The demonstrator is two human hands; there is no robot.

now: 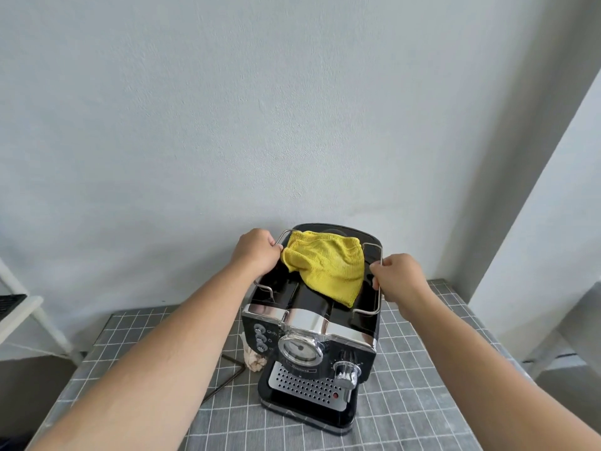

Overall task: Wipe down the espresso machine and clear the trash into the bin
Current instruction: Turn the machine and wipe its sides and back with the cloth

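Machine (313, 346): black and chrome, standing upright on the table (422, 385) at lower centre of the frame. Its front faces the camera and slightly to the right; its long axis runs from the near front panel back toward the wall (292, 109).

Nearest part: perforated drip tray (305, 385) with a red dot at its right end. Above it, a round gauge (297, 349), three buttons (260, 336) to its left and a chrome knob (347, 372) to its right.

Crumpled beige trash (253, 361) lies on the table, just beside the machine's left side. A dark cord (227, 375) runs across the table next to it.

Top deck: a yellow cloth (325, 268) lies loosely folded between the wire rails.

Left hand (257, 252): fingers curled closed around the left rail (279, 243), near its far end, just beside the cloth's edge.

Right hand (398, 278): fingers curled closed around the right rail (374, 249), about midway along it. Neither hand grips the cloth.

Farthest: a plain pale wall behind the machine.
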